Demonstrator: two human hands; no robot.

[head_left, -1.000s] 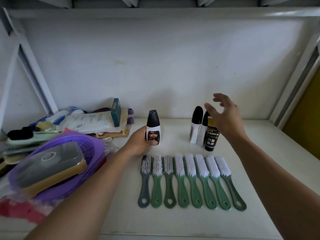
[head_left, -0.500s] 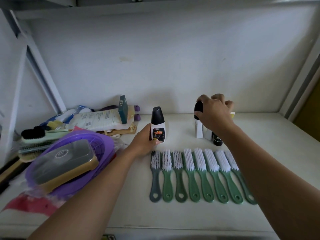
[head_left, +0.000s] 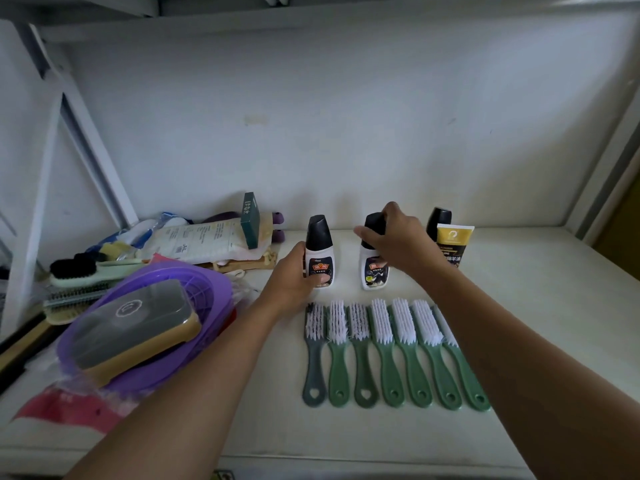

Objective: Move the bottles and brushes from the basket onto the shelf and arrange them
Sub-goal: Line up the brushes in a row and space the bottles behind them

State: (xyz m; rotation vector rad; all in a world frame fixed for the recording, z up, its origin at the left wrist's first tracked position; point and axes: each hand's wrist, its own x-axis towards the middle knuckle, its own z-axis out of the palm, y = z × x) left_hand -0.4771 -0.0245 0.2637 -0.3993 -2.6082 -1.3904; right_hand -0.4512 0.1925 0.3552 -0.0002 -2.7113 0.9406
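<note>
Seven small scrub brushes [head_left: 381, 320] are counted in a row at the lower centre of the frame: one grey-handled, six green-handled. Three black-capped bottles [head_left: 439, 218] are seen at the centre, and one yellow tube [head_left: 453, 242] just right of them. One purple basket [head_left: 211, 289] is shown at the left, with one large flat brush [head_left: 138, 323] laid in it. Two hands are counted, the left hand [head_left: 291, 282] and the right hand [head_left: 398, 244], one bottle being held in each.

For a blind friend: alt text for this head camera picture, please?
A person's left hand grips the left bottle and the right hand the middle bottle, both white with black caps, on a white shelf behind a row of green brushes. A purple basket sits at left.
</note>
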